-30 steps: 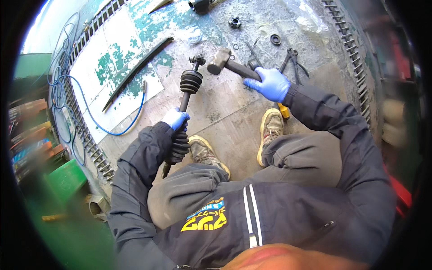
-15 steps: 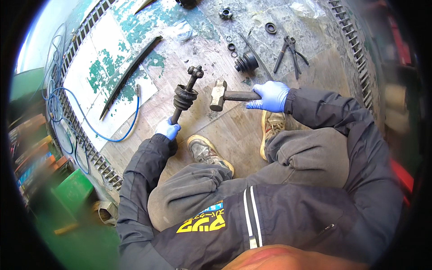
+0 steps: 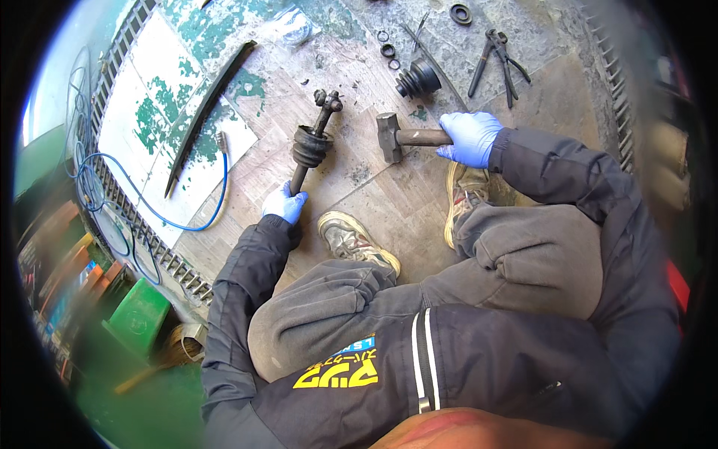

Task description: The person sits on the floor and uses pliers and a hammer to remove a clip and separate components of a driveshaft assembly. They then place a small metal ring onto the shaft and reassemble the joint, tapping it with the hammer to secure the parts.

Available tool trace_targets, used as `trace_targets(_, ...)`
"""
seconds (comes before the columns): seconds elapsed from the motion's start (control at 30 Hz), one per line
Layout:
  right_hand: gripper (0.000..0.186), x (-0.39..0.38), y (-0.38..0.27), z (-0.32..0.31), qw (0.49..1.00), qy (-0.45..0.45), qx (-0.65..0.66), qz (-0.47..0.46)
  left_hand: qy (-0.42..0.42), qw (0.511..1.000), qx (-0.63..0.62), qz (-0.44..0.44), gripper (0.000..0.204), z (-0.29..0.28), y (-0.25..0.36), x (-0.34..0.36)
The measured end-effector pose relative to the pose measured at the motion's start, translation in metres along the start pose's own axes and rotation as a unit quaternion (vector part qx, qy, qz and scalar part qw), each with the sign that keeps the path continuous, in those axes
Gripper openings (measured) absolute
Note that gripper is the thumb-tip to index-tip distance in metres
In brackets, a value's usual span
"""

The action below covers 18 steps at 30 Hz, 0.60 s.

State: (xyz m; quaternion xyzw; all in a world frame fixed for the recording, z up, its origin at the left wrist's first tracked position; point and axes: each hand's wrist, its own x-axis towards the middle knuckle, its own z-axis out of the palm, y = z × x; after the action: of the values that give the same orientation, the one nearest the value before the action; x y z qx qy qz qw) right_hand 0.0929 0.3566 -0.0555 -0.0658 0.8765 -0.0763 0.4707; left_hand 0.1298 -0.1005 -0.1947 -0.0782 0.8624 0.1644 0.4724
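My left hand (image 3: 286, 200), in a blue glove, is closed round the bare bar of a dark drive shaft (image 3: 299, 177), which has a ribbed rubber boot (image 3: 311, 147) and a jointed metal end (image 3: 328, 101) above it. My right hand (image 3: 471, 138), also gloved, grips the handle of a heavy hammer (image 3: 390, 138). The hammer head is to the right of the shaft, apart from it. A loose black cone boot (image 3: 417, 78) and small rings (image 3: 387, 49) lie on the floor beyond the hammer. The shaft's lower end is hidden by my arm.
Pliers (image 3: 499, 66), a washer (image 3: 461, 13) and a thin rod (image 3: 434, 67) lie ahead right. A curved dark bar (image 3: 206, 120), plastic bag (image 3: 292, 26) and blue hose (image 3: 196, 227) lie left and ahead. Grating (image 3: 108, 176) lines the side, beside a green bin (image 3: 138, 318).
The hammer and my right hand have moved down and right, uncovering the loose boot. My left hand and the shaft shifted slightly; the shaft's lower boot has gone out of sight behind my arm.
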Motion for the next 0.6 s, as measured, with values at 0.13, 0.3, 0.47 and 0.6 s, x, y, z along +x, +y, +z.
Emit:
trace_targets(0.13,0.045,0.012,0.009,0.003,1.000,0.004,0.004,-0.014,0.030,0.998,0.058,-0.002,0.055,-0.002,0.019,-0.013)
trace_targets(0.3,0.044,0.026,0.021,0.015,0.999,-0.042,-0.001,-0.017,0.025,0.997,0.080,-0.001,0.059,-0.008,0.033,-0.024)
trace_targets(0.47,0.045,0.036,0.030,0.023,0.994,-0.099,-0.021,-0.039,0.008,0.999,0.010,0.048,0.054,-0.008,0.022,-0.015)
trace_targets(0.6,0.043,0.042,0.032,0.021,0.993,-0.094,-0.027,-0.072,-0.141,0.959,-0.246,0.020,0.035,-0.003,0.006,0.000)
